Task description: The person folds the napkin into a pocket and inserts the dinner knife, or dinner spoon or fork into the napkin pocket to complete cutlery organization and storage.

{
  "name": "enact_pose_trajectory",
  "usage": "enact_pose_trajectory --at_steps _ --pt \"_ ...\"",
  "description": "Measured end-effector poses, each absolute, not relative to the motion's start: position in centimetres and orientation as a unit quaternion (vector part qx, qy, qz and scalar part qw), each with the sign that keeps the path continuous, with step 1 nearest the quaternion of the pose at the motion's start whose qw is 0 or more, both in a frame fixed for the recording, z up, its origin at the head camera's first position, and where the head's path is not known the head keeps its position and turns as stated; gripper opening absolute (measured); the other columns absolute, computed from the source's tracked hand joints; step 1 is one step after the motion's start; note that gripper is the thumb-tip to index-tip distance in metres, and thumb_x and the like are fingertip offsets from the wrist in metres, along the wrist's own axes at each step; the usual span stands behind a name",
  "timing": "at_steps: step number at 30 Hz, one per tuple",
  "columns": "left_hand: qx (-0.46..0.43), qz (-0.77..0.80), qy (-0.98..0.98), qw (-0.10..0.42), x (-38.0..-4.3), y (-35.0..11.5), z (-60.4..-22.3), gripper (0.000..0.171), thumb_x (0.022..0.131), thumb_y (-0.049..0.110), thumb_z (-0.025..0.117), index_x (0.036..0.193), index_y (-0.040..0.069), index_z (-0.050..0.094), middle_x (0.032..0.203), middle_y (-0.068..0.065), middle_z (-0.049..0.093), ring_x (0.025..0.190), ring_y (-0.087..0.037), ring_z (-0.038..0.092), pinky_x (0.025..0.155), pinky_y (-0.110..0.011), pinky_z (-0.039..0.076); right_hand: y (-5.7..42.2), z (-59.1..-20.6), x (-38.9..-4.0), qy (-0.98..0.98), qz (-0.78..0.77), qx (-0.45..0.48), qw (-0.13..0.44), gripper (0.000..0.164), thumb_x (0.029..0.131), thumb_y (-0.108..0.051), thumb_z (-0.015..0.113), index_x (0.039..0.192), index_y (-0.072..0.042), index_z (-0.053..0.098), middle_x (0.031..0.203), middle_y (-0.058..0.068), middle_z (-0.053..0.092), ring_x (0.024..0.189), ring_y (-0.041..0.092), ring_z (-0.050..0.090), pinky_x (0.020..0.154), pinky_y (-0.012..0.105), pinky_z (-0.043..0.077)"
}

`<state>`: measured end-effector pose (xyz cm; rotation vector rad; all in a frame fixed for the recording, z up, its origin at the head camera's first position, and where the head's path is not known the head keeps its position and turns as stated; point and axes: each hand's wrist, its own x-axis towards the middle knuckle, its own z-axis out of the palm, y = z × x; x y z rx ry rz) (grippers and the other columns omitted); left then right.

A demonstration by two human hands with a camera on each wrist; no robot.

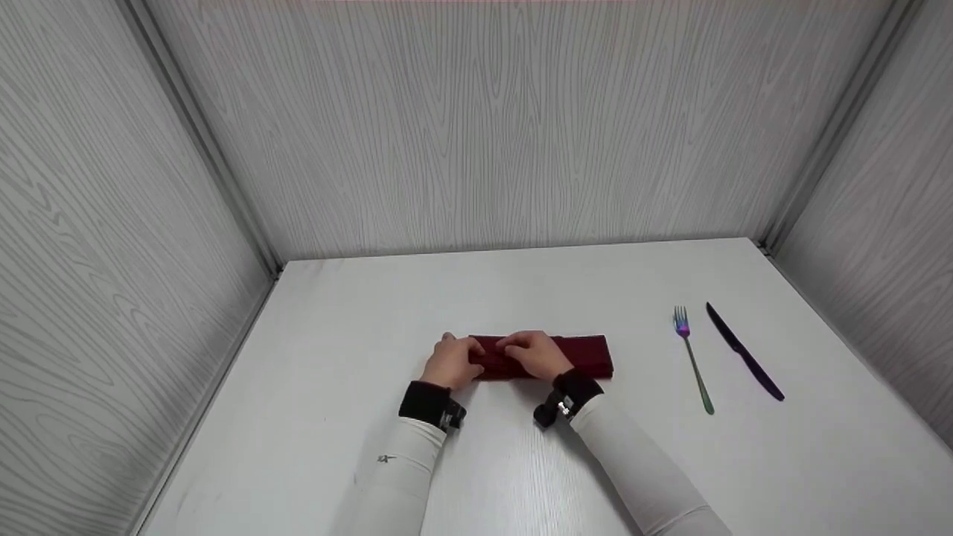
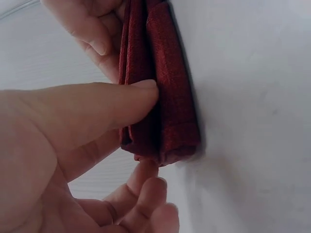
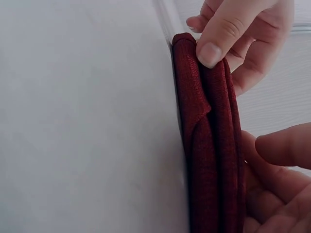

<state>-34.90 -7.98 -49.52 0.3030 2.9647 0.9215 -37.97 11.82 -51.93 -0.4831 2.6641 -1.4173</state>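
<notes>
Pinched by your left hand (image 1: pixel 450 363) at its nine o'clock end, the red cloth (image 1: pixel 590 357) touches your loosely held right hand (image 1: pixel 542 356).

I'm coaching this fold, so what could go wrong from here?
The red cloth's layers might slip apart if the left hand lets go: a dark groove runs between them. The lower fold has an uneven step, so the result may look crooked. Less likely, a wide swing of the right sleeve could nudge the fork.
</notes>
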Motion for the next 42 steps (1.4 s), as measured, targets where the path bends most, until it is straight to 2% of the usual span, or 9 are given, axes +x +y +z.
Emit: enact_pose_trajectory --at_steps 4,10,15,19,24,28,31,34,42 --pt "0.089 0.282 0.955 -0.005 -34.9 -7.7 -49.5 0.013 0.095 0.011 0.076 0.107 0.005 0.076 0.112 -0.021 0.063 0.107 -0.037 0.064 0.093 -0.052 0.055 12.0 -51.9 -38.0 0.871 -0.460 -0.166 0.053 0.023 0.104 -0.018 0.067 0.120 -0.007 0.079 0.122 0.011 0.076 0.118 0.027 0.066 0.105 0.045 0.051" --pt "0.083 0.300 0.948 -0.061 -35.1 -7.3 -49.9 0.009 0.100 0.015 0.072 0.108 0.011 0.076 0.106 -0.017 0.063 0.099 -0.035 0.069 0.087 -0.051 0.058 11.9 -51.8 -37.9 0.878 -0.440 -0.179 0.062 0.034 0.095 -0.026 0.080 0.124 -0.008 0.077 0.123 0.011 0.076 0.115 0.027 0.067 0.102 0.043 0.053" --pt "0.101 0.357 0.923 -0.101 -35.5 -7.0 -50.1 0.012 0.101 0.012 0.071 0.112 0.011 0.076 0.104 -0.013 0.072 0.101 -0.031 0.069 0.090 -0.047 0.057 11.6 -52.1 -38.2 0.878 -0.446 -0.172 0.040 0.029 0.099 -0.023 0.075 0.123 -0.007 0.078 0.123 0.010 0.076 0.120 0.029 0.067 0.107 0.045 0.051" --pt "0.092 0.410 0.900 -0.120 -35.6 -6.9 -49.8 0.015 0.102 0.010 0.069 0.116 0.006 0.067 0.100 -0.012 0.075 0.095 -0.030 0.070 0.086 -0.046 0.056 11.6 -52.3 -38.4 0.875 -0.463 -0.139 0.018 0.019 0.102 -0.020 0.071 0.111 -0.006 0.080 0.112 0.007 0.078 0.108 0.024 0.067 0.101 0.041 0.051" --pt "0.099 0.393 0.911 -0.072 -35.4 -6.9 -49.5 0.008 0.101 0.010 0.069 0.104 0.003 0.072 0.101 -0.013 0.076 0.100 -0.031 0.071 0.091 -0.047 0.056 11.7 -52.5 -38.6 0.866 -0.491 -0.098 0.014 0.019 0.102 -0.021 0.069 0.106 -0.005 0.079 0.101 0.004 0.074 0.097 0.019 0.061 0.092 0.035 0.048" --pt "0.158 0.337 0.928 -0.007 -35.1 -6.7 -49.8 0.013 0.098 0.006 0.071 0.108 0.000 0.078 0.110 -0.014 0.078 0.111 -0.032 0.071 0.100 -0.047 0.055 11.7 -52.6 -38.7 0.833 -0.550 -0.053 0.032 0.020 0.102 -0.022 0.069 0.107 -0.004 0.078 0.095 0.000 0.069 0.087 0.014 0.056 0.080 0.028 0.045" --pt "0.185 0.293 0.938 0.009 -34.9 -6.4 -50.0 0.017 0.097 0.003 0.073 0.112 -0.002 0.077 0.115 -0.017 0.075 0.114 -0.034 0.069 0.102 -0.046 0.054 11.7 -52.6 -38.7 0.808 -0.587 -0.030 0.043 0.020 0.103 -0.021 0.068 0.108 -0.003 0.077 0.090 -0.004 0.065 0.079 0.011 0.053 0.072 0.025 0.043" --pt "0.189 0.249 0.950 0.005 -34.7 -6.3 -50.0 0.017 0.096 0.001 0.073 0.112 -0.002 0.077 0.115 -0.018 0.070 0.112 -0.034 0.069 0.100 -0.045 0.055 11.6 -52.5 -38.5 0.803 -0.593 -0.031 0.041 0.021 0.102 -0.020 0.068 0.108 -0.002 0.077 0.087 -0.003 0.063 0.076 0.011 0.051 0.070 0.025 0.042" --pt "0.184 0.222 0.957 -0.020 -34.4 -6.6 -49.3 0.006 0.093 0.001 0.075 0.098 0.003 0.078 0.108 -0.013 0.069 0.103 -0.032 0.070 0.092 -0.043 0.058 11.6 -52.4 -38.3 0.809 -0.583 -0.062 0.031 0.024 0.098 -0.016 0.075 0.117 -0.003 0.079 0.118 0.010 0.077 0.108 0.019 0.065 0.090 0.028 0.049"
